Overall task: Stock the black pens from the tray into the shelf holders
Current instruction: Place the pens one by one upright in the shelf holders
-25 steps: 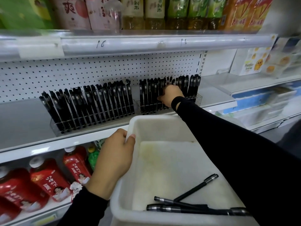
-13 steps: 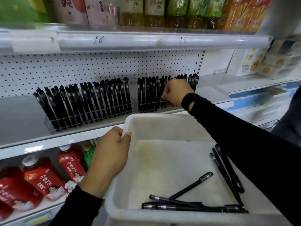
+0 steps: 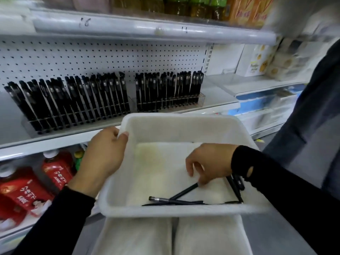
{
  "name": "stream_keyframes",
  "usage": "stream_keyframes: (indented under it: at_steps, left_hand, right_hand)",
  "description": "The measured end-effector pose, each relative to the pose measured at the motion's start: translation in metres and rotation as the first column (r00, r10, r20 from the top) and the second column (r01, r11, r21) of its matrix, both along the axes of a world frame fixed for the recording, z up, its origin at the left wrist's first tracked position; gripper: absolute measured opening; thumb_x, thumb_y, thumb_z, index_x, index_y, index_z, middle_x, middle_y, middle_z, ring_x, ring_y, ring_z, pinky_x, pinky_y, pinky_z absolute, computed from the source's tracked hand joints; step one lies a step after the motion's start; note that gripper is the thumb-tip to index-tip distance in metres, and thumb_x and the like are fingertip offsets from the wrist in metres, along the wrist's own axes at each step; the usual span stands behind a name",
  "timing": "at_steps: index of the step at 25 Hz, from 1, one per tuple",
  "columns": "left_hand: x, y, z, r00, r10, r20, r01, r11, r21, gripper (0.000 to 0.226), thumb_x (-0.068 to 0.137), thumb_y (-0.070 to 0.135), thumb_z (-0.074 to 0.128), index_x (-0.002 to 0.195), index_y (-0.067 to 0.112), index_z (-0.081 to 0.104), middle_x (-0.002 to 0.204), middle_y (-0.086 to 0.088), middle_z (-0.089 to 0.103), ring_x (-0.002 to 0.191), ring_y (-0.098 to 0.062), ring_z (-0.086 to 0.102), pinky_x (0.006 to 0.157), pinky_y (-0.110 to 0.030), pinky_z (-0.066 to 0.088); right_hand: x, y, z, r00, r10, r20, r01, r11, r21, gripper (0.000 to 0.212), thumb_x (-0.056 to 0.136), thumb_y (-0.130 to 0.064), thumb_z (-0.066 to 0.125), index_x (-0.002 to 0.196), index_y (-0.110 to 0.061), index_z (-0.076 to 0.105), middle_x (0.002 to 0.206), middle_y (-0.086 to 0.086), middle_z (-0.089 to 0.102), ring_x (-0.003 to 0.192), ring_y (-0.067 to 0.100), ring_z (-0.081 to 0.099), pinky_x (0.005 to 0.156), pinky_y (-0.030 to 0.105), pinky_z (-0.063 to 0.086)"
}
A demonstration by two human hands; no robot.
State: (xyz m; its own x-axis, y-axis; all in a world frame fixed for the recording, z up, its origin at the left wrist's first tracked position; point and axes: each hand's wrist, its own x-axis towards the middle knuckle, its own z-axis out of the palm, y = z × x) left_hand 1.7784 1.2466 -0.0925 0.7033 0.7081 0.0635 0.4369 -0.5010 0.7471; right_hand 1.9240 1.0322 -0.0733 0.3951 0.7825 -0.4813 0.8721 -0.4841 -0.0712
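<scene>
A slim black plastic pen (image 3: pixel 184 191) lies slanted on the floor of the white plastic tray (image 3: pixel 180 119). Its long axis runs from a lower-left end, crossing other loose black pens (image 3: pixel 176 201), up-right to an end directly beneath the right hand (image 3: pixel 209 161). That hand's fingers (image 3: pixel 202 180) curl down onto this upper end, thumb apart; whether they pinch it cannot be told. The left hand (image 3: pixel 104 155), farther off, grips the tray's back-left rim. The clear shelf holders (image 3: pixel 169 105) stand beyond the tray, crowded with pens.

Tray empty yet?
Not empty: a few pens lie loose at the near end of the tray.
</scene>
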Motion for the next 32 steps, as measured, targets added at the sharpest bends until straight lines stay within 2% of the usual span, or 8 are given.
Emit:
stream_keyframes:
  at_steps: [5, 9, 13, 17, 20, 23, 26, 32]
  left_hand:
    - [-0.004, -0.005, 0.004, 0.999, -0.004, 0.037, 0.003, 1.000, 0.031, 0.026, 0.100, 0.039, 0.047, 0.091, 0.019, 0.061, 0.083, 0.002, 0.063, 0.078, -0.019, 0.059, 0.076, -0.042, 0.051]
    - [-0.007, -0.005, 0.004, 0.998, -0.015, 0.056, 0.013, 0.999, 0.043, 0.024, 0.100, 0.039, 0.047, 0.091, 0.020, 0.059, 0.082, 0.002, 0.064, 0.077, -0.019, 0.060, 0.074, -0.040, 0.051]
    - [-0.005, -0.001, 0.003, 0.999, -0.006, 0.044, 0.004, 0.999, 0.042, 0.023, 0.100, 0.038, 0.048, 0.091, 0.020, 0.059, 0.082, 0.003, 0.065, 0.078, -0.019, 0.060, 0.074, -0.039, 0.051]
    - [-0.003, 0.000, 0.000, 1.000, -0.009, 0.026, 0.009, 1.000, 0.015, 0.024, 0.100, 0.039, 0.047, 0.091, 0.020, 0.059, 0.084, 0.001, 0.066, 0.079, -0.019, 0.061, 0.076, -0.039, 0.052]
    - [-0.001, -0.002, 0.000, 1.000, -0.007, 0.013, 0.007, 1.000, 0.007, 0.025, 0.100, 0.040, 0.045, 0.091, 0.020, 0.058, 0.085, 0.003, 0.066, 0.079, -0.018, 0.061, 0.075, -0.039, 0.052]
    - [-0.001, -0.002, 0.001, 1.000, -0.004, 0.005, 0.004, 1.000, 0.004, 0.025, 0.100, 0.039, 0.046, 0.091, 0.020, 0.058, 0.085, 0.002, 0.066, 0.078, -0.018, 0.061, 0.074, -0.038, 0.052]
    - [-0.002, -0.003, 0.002, 1.000, -0.002, 0.001, 0.002, 1.000, 0.006, 0.027, 0.100, 0.040, 0.044, 0.090, 0.020, 0.058, 0.084, 0.001, 0.066, 0.077, -0.019, 0.062, 0.076, -0.042, 0.053]
    - [-0.002, 0.000, 0.002, 1.000, 0.001, 0.017, 0.000, 1.000, -0.027, 0.024, 0.099, 0.041, 0.046, 0.092, 0.022, 0.059, 0.084, 0.004, 0.068, 0.078, -0.018, 0.063, 0.078, -0.042, 0.054]
  right_hand:
    - [-0.010, -0.010, -0.017, 0.996, -0.009, 0.088, 0.011, 1.000, -0.017, 0.012, 0.082, -0.032, 0.070, 0.089, -0.030, 0.061, 0.075, -0.012, 0.053, 0.086, 0.018, 0.061, 0.069, 0.031, 0.046]
    - [-0.016, -0.005, -0.007, 0.949, -0.161, -0.270, 0.217, 0.958, 0.190, 0.015, 0.090, -0.013, 0.055, 0.094, -0.027, 0.060, 0.075, 0.000, 0.075, 0.061, 0.009, 0.070, 0.067, 0.028, 0.059]
    - [-0.007, 0.004, 0.009, 0.802, -0.165, -0.573, 0.419, 0.840, 0.344, 0.011, 0.097, -0.012, 0.056, 0.094, -0.014, 0.066, 0.087, 0.005, 0.077, 0.073, 0.014, 0.071, 0.062, 0.028, 0.057]
    - [0.015, 0.020, 0.026, 0.788, -0.070, -0.612, 0.472, 0.708, 0.526, 0.014, 0.094, -0.010, 0.066, 0.090, -0.012, 0.054, 0.084, 0.011, 0.076, 0.066, 0.018, 0.065, 0.050, 0.025, 0.047]
    - [0.044, 0.047, 0.043, 0.746, -0.077, -0.662, 0.602, 0.503, 0.620, 0.026, 0.093, -0.004, 0.066, 0.091, -0.015, 0.042, 0.083, 0.015, 0.075, 0.063, 0.021, 0.067, 0.051, 0.027, 0.052]
    - [0.080, 0.087, 0.048, 0.716, -0.143, -0.684, 0.693, 0.268, 0.670, 0.026, 0.092, -0.003, 0.068, 0.093, -0.014, 0.045, 0.084, 0.015, 0.074, 0.072, 0.021, 0.072, 0.065, 0.034, 0.062]
    - [0.119, 0.123, 0.041, 0.730, -0.234, -0.642, 0.679, 0.134, 0.722, 0.025, 0.090, -0.006, 0.071, 0.101, -0.014, 0.051, 0.100, 0.016, 0.072, 0.088, 0.021, 0.073, 0.075, 0.037, 0.063]
    - [0.151, 0.169, 0.022, 0.816, -0.441, -0.373, 0.477, 0.149, 0.866, 0.022, 0.091, -0.010, 0.067, 0.112, -0.012, 0.062, 0.098, 0.006, 0.068, 0.090, 0.024, 0.069, 0.085, 0.044, 0.059]
